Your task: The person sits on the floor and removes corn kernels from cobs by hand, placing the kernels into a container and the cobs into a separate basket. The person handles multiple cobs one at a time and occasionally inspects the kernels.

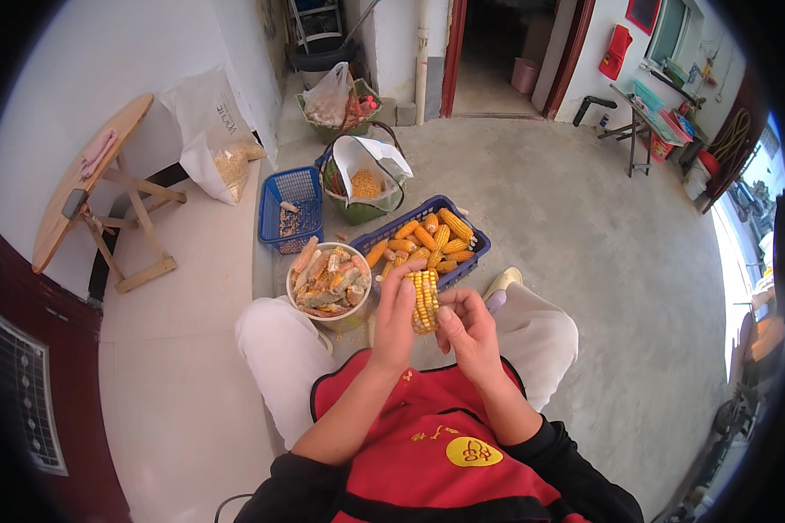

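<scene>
Between my two hands, above my lap, is an ear of dried yellow corn (pixel 424 301). My left hand (pixel 396 314) grips its left side, fingers around the upper end. The fingers and thumb of my right hand (pixel 466 325) press on its lower right side. Just beyond, a blue plastic crate (pixel 476 263) holds several ears of yellow and orange corn (pixel 441 236). Left of my hands stands a round bucket (pixel 366 302) heaped with bare corn cobs (pixel 327 281). A small blue basket (pixel 290 178) with loose kernels and a cob piece sits behind the bucket.
Behind the crate stands a green basket (pixel 353 212) with a white bag of kernels. Another basket with bags is farther back. A white sack (pixel 203 118) spilling grain-like pieces and a folding wooden table (pixel 104 170) stand at the left. My knees flank the bucket and crate.
</scene>
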The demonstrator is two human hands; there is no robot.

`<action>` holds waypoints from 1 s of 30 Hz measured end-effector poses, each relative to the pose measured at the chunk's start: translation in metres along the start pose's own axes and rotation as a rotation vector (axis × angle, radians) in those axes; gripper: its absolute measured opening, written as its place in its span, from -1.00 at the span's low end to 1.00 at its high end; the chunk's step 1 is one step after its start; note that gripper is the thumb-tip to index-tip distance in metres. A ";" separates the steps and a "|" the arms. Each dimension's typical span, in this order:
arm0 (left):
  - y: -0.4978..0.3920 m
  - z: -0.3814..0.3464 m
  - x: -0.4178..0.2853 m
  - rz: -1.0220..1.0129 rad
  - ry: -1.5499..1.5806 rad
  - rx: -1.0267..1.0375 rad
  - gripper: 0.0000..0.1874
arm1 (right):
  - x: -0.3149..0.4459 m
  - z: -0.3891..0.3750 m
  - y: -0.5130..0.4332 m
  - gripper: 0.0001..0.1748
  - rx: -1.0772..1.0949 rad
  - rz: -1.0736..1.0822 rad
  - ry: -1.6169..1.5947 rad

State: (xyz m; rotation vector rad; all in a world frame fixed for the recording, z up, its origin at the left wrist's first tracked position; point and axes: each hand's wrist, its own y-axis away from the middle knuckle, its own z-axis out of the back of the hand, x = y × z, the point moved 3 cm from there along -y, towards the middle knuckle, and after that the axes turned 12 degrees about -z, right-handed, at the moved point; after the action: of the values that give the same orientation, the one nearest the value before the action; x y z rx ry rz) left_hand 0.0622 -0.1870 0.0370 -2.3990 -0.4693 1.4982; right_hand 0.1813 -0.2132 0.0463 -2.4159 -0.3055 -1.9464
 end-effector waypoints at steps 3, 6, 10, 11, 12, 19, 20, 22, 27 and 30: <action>0.013 0.006 0.016 0.094 0.012 0.044 -0.69 | -0.005 -0.001 -0.005 -0.59 -0.090 -0.093 0.037; 0.020 0.002 0.023 0.084 -0.078 0.067 -0.69 | -0.027 0.008 -0.022 -0.64 -0.184 0.066 0.130; 0.027 0.007 0.030 0.123 -0.185 0.130 -0.68 | -0.043 0.010 -0.027 -0.64 -0.268 0.092 0.195; 0.030 0.008 0.033 0.135 -0.162 0.117 -0.67 | -0.046 0.011 -0.027 -0.64 -0.281 0.080 0.216; 0.033 0.011 0.036 0.143 -0.141 0.104 -0.66 | -0.049 0.010 -0.027 -0.66 -0.282 0.069 0.209; 0.038 0.018 0.041 0.188 -0.061 0.011 -0.61 | -0.074 0.005 -0.034 -0.69 -0.258 0.006 0.076; 0.037 0.019 0.041 0.176 -0.088 -0.019 -0.61 | -0.076 0.004 -0.035 -0.68 -0.241 0.004 0.042; 0.034 0.018 0.038 0.146 -0.142 -0.084 -0.62 | -0.071 -0.001 -0.034 -0.65 -0.228 -0.017 -0.029; 0.029 0.024 0.037 0.081 -0.281 -0.137 -0.66 | -0.065 -0.003 -0.025 -0.60 -0.181 -0.114 0.016; 0.030 0.028 0.040 0.003 -0.427 -0.070 -0.70 | -0.069 -0.009 -0.027 -0.60 -0.166 -0.060 -0.022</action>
State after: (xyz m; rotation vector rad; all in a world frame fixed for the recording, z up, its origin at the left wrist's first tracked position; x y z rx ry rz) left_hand 0.0572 -0.1965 -0.0192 -2.1215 -0.6143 2.0330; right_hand 0.1543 -0.1975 -0.0218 -2.5580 -0.2277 -2.0486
